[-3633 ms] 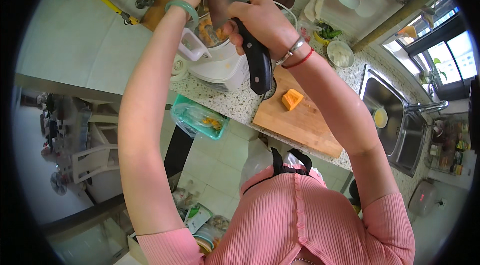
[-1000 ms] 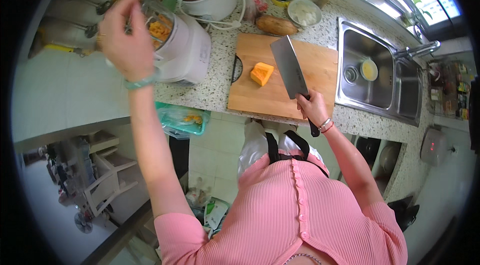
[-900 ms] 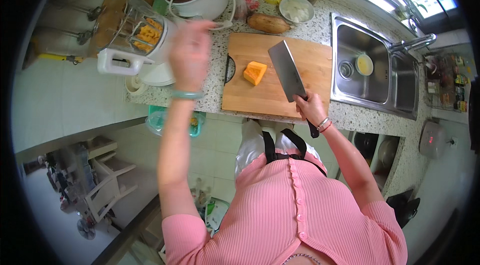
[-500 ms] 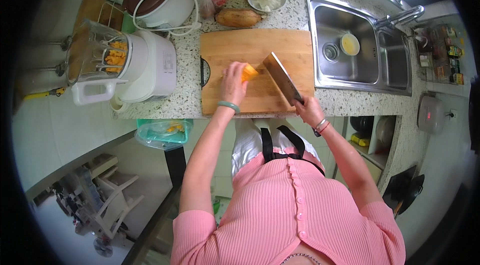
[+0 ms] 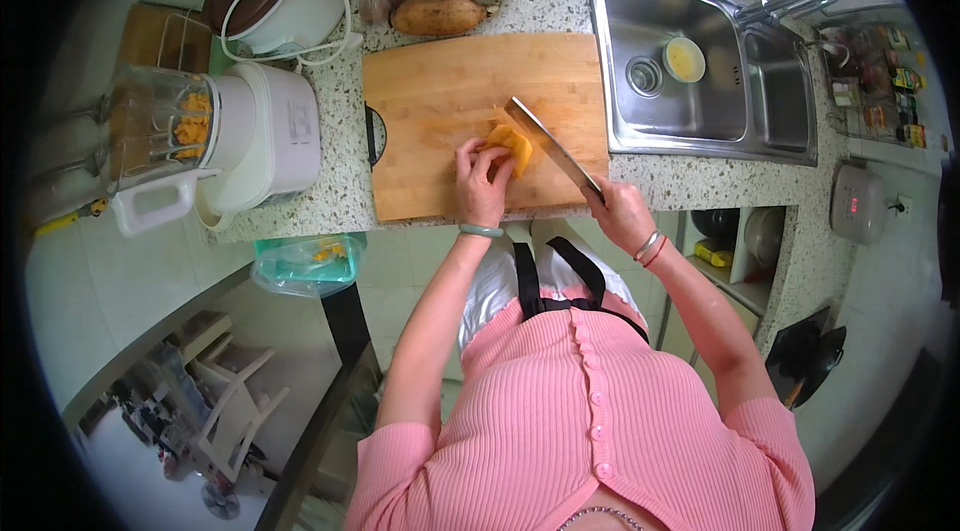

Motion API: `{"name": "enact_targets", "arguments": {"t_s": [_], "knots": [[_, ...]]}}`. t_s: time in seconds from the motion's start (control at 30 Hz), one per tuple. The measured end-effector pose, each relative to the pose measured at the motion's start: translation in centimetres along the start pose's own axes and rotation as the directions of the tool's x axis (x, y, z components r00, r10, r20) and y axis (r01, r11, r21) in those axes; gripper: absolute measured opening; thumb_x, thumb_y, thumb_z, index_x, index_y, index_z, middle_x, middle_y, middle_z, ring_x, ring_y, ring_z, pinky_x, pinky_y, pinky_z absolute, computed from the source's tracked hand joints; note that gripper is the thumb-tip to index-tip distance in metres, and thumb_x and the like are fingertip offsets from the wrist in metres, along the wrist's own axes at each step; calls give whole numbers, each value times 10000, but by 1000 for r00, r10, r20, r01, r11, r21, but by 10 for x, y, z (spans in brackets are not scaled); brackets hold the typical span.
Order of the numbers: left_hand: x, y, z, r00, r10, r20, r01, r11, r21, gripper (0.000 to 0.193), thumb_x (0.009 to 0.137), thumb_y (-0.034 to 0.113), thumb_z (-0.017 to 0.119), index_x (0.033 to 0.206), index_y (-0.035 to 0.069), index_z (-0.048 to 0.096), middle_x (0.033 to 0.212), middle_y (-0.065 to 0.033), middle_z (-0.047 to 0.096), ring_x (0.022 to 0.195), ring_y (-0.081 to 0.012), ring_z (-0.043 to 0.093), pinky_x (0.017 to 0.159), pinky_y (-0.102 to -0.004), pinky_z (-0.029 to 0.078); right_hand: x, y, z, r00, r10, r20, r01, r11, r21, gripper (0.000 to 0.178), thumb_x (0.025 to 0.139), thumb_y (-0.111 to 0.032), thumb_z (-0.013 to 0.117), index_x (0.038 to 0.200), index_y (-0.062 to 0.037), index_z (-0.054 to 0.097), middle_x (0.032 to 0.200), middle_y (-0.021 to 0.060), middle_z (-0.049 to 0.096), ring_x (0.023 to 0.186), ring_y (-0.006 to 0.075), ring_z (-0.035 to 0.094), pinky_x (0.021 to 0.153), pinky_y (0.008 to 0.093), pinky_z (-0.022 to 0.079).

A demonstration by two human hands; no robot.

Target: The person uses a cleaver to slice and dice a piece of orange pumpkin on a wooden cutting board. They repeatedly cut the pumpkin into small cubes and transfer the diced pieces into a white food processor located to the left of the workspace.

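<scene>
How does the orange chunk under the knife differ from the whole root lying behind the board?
The orange chunk is a small cut piece, bright orange with bare flesh; the whole root is much larger, long, uncut and brown-skinned. The chunk lies on the cutting board, pinned by the left hand with the cleaver of the right hand on it; the root lies untouched on the speckled counter beyond the board's far edge. Both lie flat.

We are pinning an orange chunk [image 5: 512,144] on the wooden board [image 5: 440,101] with our left hand [image 5: 482,186], while our right hand [image 5: 620,214] is gripping a cleaver [image 5: 550,143], its blade lying against the chunk. A blender [image 5: 215,146] is standing left of the board, a sink [image 5: 700,71] right of it.
</scene>
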State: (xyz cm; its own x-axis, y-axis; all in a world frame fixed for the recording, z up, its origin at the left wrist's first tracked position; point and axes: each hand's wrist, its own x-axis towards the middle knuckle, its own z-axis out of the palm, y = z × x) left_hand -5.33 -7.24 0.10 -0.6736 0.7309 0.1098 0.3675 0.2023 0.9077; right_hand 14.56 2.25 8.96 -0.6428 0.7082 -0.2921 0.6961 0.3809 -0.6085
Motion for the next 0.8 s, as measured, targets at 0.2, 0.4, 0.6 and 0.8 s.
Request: {"name": "enact_targets", "arguments": {"t_s": [0.2,0.4,0.6,0.8], "knots": [[1,-3,20,989,-11,-150,12,1000,7,193,748,89,807,890,69,679,1104,-104,516,871,-255,577,750,-350,514,-2,-11,-11,998,-13,69,22,991,-135,229,963,-252,552,999,-44,642,796,218,662,749,410,647,671,502,518],[2,-13,27,980,24,-199,-21,1000,19,160,762,47,807,820,20,660,1099,-94,501,771,-188,606,637,-289,524,-2,-11,-14,995,-21,99,39,983,-178,243,973,-268,541,987,-44,636,807,220,665,749,420,645,671,512,516],[4,-12,28,975,39,-218,-34,999,27,176,757,37,808,794,15,637,1090,-97,505,754,-193,606,623,-290,525,7,-19,-25,981,22,190,24,972,-235,282,983,-269,523,890,-16,604,723,246,642,683,451,629,635,531,510],[1,-11,28,975,-62,-212,59,998,-20,202,709,98,833,782,52,650,1066,-105,527,834,-247,581,710,-358,501,32,-33,-23,966,45,255,24,966,-258,307,982,-251,527,835,10,593,693,256,623,679,460,613,623,537,490]]}}
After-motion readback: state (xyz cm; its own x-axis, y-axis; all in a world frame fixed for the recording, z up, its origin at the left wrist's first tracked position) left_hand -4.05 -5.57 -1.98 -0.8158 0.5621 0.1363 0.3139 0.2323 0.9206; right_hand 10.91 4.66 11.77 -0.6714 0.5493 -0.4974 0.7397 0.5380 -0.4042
